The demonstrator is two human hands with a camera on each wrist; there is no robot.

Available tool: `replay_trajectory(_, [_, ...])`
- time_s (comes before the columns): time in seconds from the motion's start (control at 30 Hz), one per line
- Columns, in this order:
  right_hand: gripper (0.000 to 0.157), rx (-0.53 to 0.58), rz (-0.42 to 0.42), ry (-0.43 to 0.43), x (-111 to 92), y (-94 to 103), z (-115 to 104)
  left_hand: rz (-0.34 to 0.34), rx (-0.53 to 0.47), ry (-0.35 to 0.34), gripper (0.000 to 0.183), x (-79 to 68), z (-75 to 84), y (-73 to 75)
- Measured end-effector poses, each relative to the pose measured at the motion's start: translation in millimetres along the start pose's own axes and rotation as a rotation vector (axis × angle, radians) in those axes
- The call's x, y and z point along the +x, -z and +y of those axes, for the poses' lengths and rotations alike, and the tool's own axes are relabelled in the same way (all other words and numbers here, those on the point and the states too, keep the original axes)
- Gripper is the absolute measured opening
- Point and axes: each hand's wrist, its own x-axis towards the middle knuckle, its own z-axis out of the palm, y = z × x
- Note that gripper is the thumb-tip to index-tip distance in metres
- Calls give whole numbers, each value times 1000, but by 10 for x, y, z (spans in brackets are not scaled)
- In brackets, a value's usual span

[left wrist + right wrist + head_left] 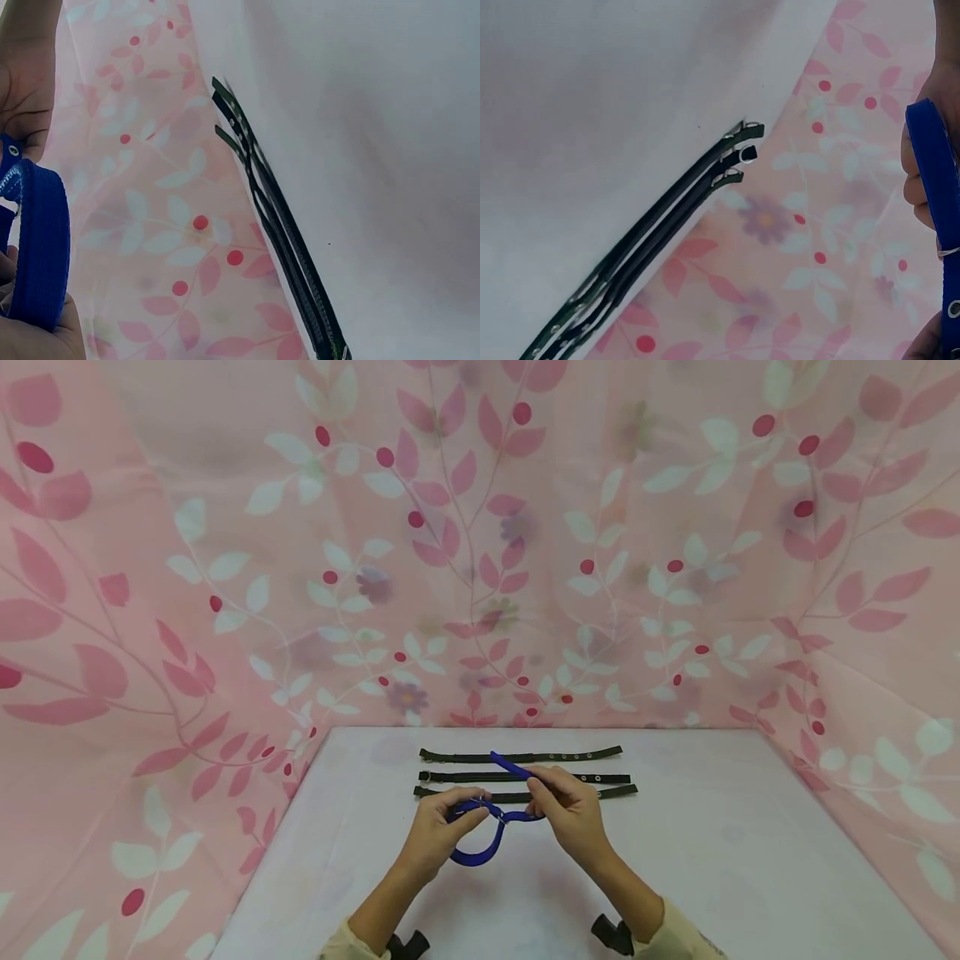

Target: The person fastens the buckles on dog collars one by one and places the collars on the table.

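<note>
Above the table a blue collar [477,860] hangs in a loop between the two hands. My left hand [438,831] pinches it at the metal buckle, thumb against fingers. The right hand [573,810] grips the strap farther along, and its free end points up past those fingers. In the left wrist view the blue collar [45,247] curves broadly at the left edge, an eyelet showing. The right wrist view has the blue collar [930,157] at its right edge, with a metal ring around the strap.
Three dark collars with eyelets and metal rings lie side by side behind the hands: a far one [461,758], a middle one [465,777] and a near one [618,792]. They rest on a white table [720,860]. Pink floral cloth [480,568] surrounds its back and sides.
</note>
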Motion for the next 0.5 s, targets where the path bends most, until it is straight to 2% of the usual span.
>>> replay_trajectory(0.1, [19,-26,-5,-25,-9,-21,20,12,-5,5,31,-3,-7,13])
replay_trajectory(0.23, [17,-63,-12,-29,-36,-44,38,19,-2,-20,28,0,4,16])
replay_trajectory(0.37, [15,-80,-7,-7,-52,-58,50,24,33,-57,26,25,25,15])
replay_trajectory(0.5, [14,-93,2,-21,-56,-88,50,51,75,-67,26,43,34,35])
